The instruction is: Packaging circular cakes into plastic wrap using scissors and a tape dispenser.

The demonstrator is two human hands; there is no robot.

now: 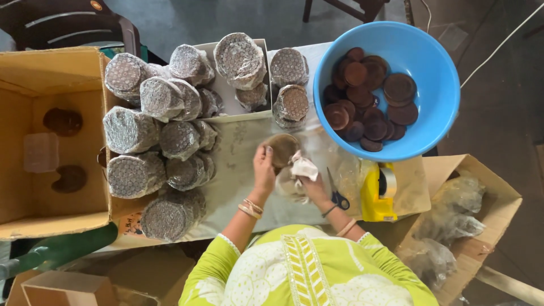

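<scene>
fingers (265, 154) gripping brown disc (281, 148), right hand (313, 186) clutching cloth (304, 168)

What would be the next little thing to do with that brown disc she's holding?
Probably keep rubbing the white cloth in the right hand across the brown disc, which the left hand holds up over the table; more discs wait in the blue basin.
</scene>
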